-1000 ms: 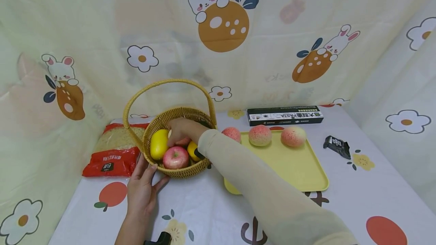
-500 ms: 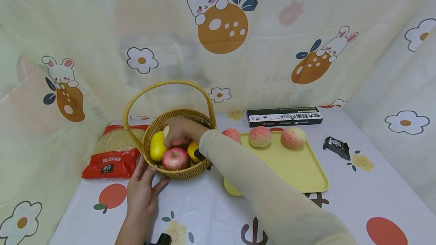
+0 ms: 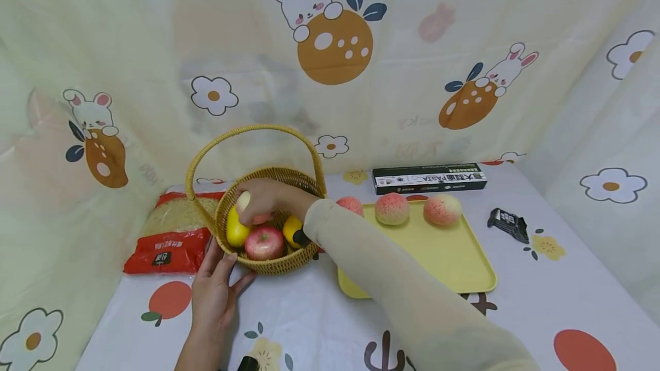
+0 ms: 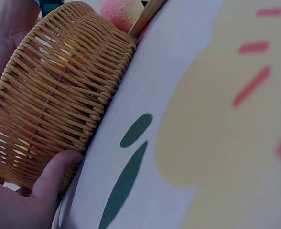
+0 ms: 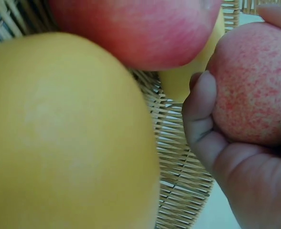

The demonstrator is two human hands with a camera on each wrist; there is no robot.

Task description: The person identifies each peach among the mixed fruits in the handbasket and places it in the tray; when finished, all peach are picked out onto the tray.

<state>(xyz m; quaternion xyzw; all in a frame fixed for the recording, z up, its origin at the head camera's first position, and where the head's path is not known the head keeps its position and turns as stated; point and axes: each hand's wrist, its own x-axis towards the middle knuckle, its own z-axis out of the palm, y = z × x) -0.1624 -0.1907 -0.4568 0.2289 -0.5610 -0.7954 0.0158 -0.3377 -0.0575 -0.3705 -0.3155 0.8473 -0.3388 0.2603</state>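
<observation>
In the head view a wicker basket [image 3: 278,267] with a tall handle stands left of centre. My right hand [image 3: 270,196] reaches into it and grips a peach [image 5: 257,86], pink and speckled, fingers and thumb curled round it. By that hand lie a red apple [image 3: 264,243], a smooth yellow fruit [image 3: 237,233] at the left and another yellow-orange fruit [image 3: 291,229] at the right, partly hidden by a black wrist strap. My left hand [image 3: 213,296] rests with spread, fairly straight fingers against the basket's near left side; its thumb [image 4: 54,174] touches the weave in the left wrist view.
A yellow tray [image 3: 433,256] stands right of the basket, with peaches [image 3: 392,209] along its far edge. Behind it lies a black pasta box [image 3: 429,179]. A small black packet [image 3: 508,225] is farther right. A red-and-clear bag [image 3: 167,245] lies left of the basket.
My right hand has shifted left inside the basket with the peach, toward the yellow fruit at the left. The left hand stays at the basket's side.
</observation>
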